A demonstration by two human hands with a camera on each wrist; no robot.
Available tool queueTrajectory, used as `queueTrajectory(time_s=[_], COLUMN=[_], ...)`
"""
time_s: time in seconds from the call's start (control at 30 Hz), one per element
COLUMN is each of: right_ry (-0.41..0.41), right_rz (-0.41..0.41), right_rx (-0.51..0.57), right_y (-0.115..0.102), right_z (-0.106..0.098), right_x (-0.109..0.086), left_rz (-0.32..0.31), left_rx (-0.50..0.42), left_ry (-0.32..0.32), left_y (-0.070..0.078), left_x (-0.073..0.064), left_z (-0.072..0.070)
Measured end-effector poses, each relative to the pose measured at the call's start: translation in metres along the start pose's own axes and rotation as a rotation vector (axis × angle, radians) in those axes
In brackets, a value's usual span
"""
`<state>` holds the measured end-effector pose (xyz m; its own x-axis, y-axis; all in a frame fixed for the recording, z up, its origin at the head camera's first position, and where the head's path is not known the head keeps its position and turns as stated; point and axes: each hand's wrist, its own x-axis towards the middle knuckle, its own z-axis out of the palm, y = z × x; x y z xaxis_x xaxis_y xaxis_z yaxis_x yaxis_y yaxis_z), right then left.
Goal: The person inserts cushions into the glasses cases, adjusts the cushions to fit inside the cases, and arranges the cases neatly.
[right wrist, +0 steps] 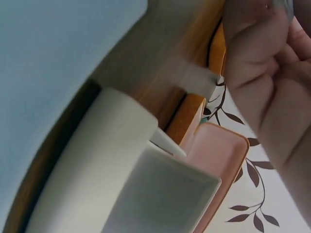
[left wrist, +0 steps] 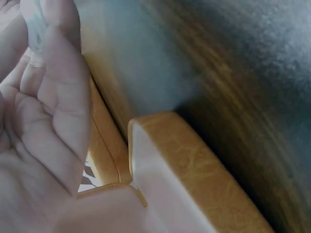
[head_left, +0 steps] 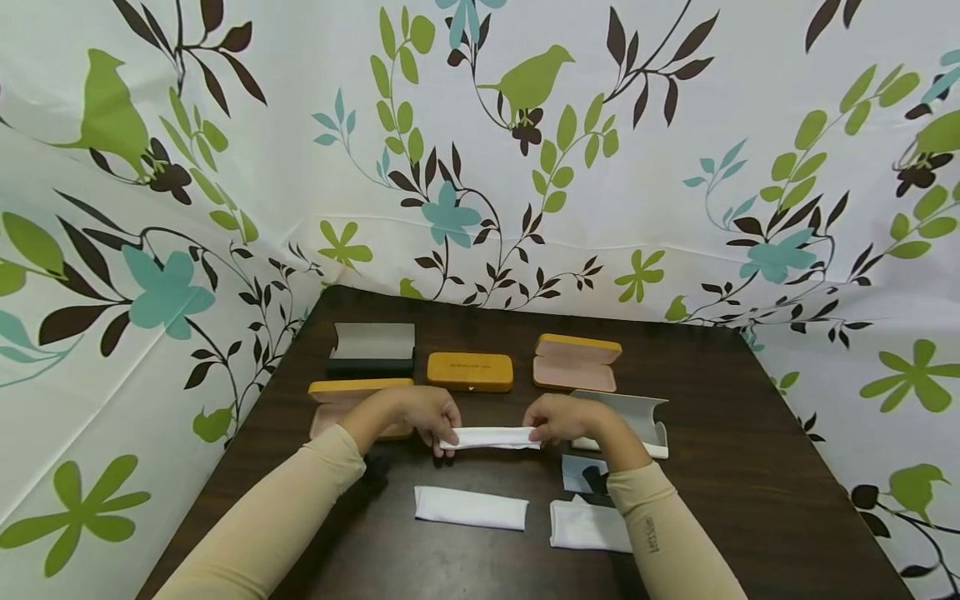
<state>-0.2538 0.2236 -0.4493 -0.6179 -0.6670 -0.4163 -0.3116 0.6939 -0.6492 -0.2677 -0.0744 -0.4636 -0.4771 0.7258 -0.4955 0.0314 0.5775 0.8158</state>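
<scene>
A narrow folded white cloth [head_left: 492, 438] is stretched level above the dark table in the head view. My left hand [head_left: 427, 412] pinches its left end between thumb and fingers. The other end is pinched by my right hand [head_left: 562, 418]. Below it lie a folded white cloth [head_left: 471, 508] and, to the right, another folded white cloth [head_left: 588, 527] partly hidden by my right forearm. Behind my left wrist stands an open yellow glasses case [head_left: 360, 386] with a pink lining. Next to my right hand is an open white glasses case [head_left: 647, 417].
Toward the back stand an open black glasses case [head_left: 371, 367], a closed yellow case [head_left: 470, 372] and another open yellow case [head_left: 576, 352]. A light blue cloth [head_left: 579, 473] with a dark item on it lies near my right wrist. A patterned curtain [head_left: 480, 150] hangs behind the table.
</scene>
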Motion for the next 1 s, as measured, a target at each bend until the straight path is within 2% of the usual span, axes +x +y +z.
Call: queueTrajectory(time_s=[0.13, 0.27, 0.37, 0.5, 0.7, 1.0], right_ry=[0.036, 0.074, 0.096, 0.124, 0.184, 0.245], right_rz=[-0.011, -0.022, -0.020, -0.004, 0.030, 0.089], right_rx=[0.067, 0.141, 0.195, 0.263, 0.275, 0.347], right_y=[0.003, 0.005, 0.007, 0.012, 0.021, 0.043], right_z=[-0.004, -0.011, -0.017, -0.026, -0.044, -0.067], right_x=[-0.006, -0.012, -0.018, -0.027, -0.040, -0.057], left_rz=[0.008, 0.013, 0.007, 0.002, 0.017, 0.045], left_rx=[-0.063, -0.093, -0.118, -0.178, -0.252, -0.437], left_ry=[0.016, 0.072, 0.111, 0.129, 0.177, 0.317], left_y=[0.001, 0.005, 0.009, 0.018, 0.031, 0.048], left_x=[0.000, 0.000, 0.001, 0.005, 0.017, 0.042], left_z=[-0.006, -0.012, -0.015, -0.016, -0.018, -0.017])
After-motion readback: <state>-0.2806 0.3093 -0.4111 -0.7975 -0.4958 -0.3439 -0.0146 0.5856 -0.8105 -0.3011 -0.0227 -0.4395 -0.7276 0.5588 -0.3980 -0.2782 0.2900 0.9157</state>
